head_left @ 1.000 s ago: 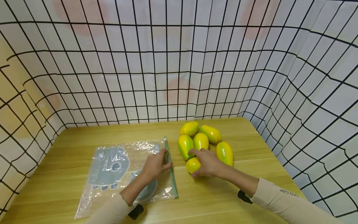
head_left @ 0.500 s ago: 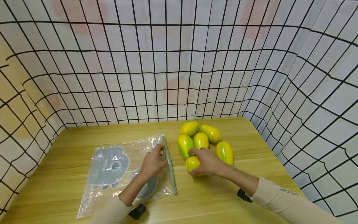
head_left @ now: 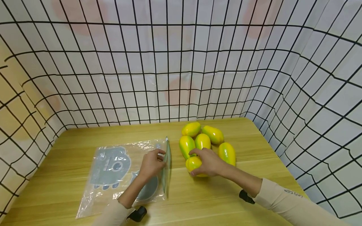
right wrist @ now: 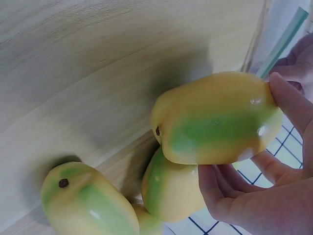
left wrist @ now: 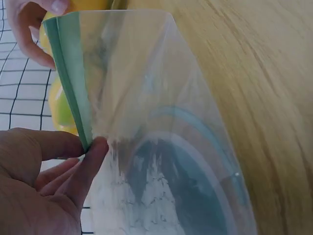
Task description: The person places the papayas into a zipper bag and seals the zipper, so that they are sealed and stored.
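Observation:
A clear zip bag [head_left: 110, 166] with blue-grey cartoon prints lies on the left of the table. My left hand [head_left: 152, 163] pinches its green zip edge [left wrist: 71, 83] between thumb and finger, and that edge stands raised off the wood. A glossy yellow-green mango [right wrist: 220, 117] is in my right hand [head_left: 209, 162], thumb at one end and fingers along its side. The right wrist view shows a shadow on the wood beside this mango. Several more mangoes [head_left: 227, 153] lie just behind and to the right of that hand.
The wooden table [head_left: 215, 201] is bounded at the back and sides by white cloth with a black grid [head_left: 175, 72]. Nearest the held fruit are a mango [head_left: 186, 146] and another mango [head_left: 203, 141]. A dark wrist camera [head_left: 138, 214] sits by the left sleeve.
My left hand has raised the bag's zip edge and drawn it a little to the left. The mango in my right hand has shifted slightly left; the other mangoes stay in place.

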Action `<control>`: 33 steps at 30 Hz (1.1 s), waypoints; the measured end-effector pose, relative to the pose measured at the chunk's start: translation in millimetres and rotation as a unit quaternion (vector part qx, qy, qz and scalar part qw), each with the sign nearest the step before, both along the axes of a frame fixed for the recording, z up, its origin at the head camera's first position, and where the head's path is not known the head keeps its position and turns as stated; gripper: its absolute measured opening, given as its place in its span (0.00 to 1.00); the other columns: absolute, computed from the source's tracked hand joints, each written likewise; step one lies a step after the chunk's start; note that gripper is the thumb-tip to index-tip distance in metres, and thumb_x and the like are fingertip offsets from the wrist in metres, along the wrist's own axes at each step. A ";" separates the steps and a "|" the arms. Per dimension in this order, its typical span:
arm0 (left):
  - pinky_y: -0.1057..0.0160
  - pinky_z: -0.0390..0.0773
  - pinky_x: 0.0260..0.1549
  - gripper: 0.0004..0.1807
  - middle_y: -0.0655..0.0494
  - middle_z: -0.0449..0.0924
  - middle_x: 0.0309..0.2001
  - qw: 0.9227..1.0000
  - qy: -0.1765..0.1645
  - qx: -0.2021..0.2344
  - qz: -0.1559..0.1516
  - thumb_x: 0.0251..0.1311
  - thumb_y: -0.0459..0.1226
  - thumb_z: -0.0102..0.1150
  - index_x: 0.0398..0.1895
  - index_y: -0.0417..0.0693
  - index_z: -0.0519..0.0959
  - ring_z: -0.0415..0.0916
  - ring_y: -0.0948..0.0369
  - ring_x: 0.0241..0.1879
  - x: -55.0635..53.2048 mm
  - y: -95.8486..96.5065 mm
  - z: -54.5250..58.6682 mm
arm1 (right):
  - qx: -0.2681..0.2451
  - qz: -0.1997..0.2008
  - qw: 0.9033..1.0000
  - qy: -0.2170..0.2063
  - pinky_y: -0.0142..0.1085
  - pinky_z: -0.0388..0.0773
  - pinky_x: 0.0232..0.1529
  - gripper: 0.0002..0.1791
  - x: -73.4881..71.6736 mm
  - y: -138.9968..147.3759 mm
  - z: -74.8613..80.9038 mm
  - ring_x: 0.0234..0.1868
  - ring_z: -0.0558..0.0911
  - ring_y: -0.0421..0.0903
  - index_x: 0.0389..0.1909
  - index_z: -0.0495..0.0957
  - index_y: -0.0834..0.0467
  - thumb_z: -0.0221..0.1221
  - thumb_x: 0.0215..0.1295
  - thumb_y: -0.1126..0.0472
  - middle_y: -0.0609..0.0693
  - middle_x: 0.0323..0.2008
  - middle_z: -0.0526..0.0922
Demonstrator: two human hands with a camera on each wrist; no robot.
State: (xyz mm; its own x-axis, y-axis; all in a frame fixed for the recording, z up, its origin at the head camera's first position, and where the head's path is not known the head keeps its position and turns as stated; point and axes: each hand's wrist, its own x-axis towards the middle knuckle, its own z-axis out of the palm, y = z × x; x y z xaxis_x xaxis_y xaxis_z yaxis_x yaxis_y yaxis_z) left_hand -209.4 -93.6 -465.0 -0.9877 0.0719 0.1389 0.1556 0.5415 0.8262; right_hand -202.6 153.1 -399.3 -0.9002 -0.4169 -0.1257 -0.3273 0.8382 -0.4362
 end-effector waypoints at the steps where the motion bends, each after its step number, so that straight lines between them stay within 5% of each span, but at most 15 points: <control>1: 0.60 0.86 0.29 0.22 0.42 0.88 0.32 1.000 0.003 -0.008 0.003 0.41 0.22 0.66 0.45 0.34 0.84 0.88 0.53 0.32 0.0 -0.7 -0.5 | -0.005 0.000 1.000 -0.001 0.54 0.75 0.61 0.39 -0.2 -0.2 0.5 0.59 0.78 0.54 0.61 0.77 0.55 0.79 0.46 0.50 0.54 0.56 0.82; 9: 0.61 0.82 0.13 0.22 0.44 0.87 0.25 0.997 -0.060 0.035 -0.031 0.51 0.23 0.62 0.54 0.31 0.81 0.81 0.55 0.12 3.3 -2.0 -3.0 | -0.011 -0.007 1.000 -0.005 0.53 0.76 0.59 0.38 -3.8 -3.1 9.3 0.58 0.78 0.54 0.62 0.78 0.54 0.77 0.49 0.47 0.56 0.57 0.82; 25: 0.67 0.74 0.12 0.22 0.53 0.79 0.15 0.992 -0.097 0.074 -0.019 0.56 0.24 0.58 0.56 0.35 0.82 0.73 0.63 0.09 3.5 -10.6 -1.1 | -0.026 -0.022 0.999 -0.027 0.52 0.77 0.61 0.39 -15.9 -9.2 27.3 0.63 0.76 0.54 0.68 0.74 0.53 0.71 0.57 0.43 0.58 0.65 0.77; 33: 0.55 0.82 0.14 0.24 0.49 0.77 0.16 0.986 -0.101 0.131 0.000 0.55 0.22 0.54 0.57 0.35 0.81 0.74 0.61 0.09 2.0 -16.7 3.9 | -0.057 -0.045 0.996 -0.049 0.48 0.80 0.55 0.40 -22.3 -12.8 32.0 0.56 0.78 0.51 0.70 0.72 0.54 0.68 0.60 0.40 0.57 0.61 0.78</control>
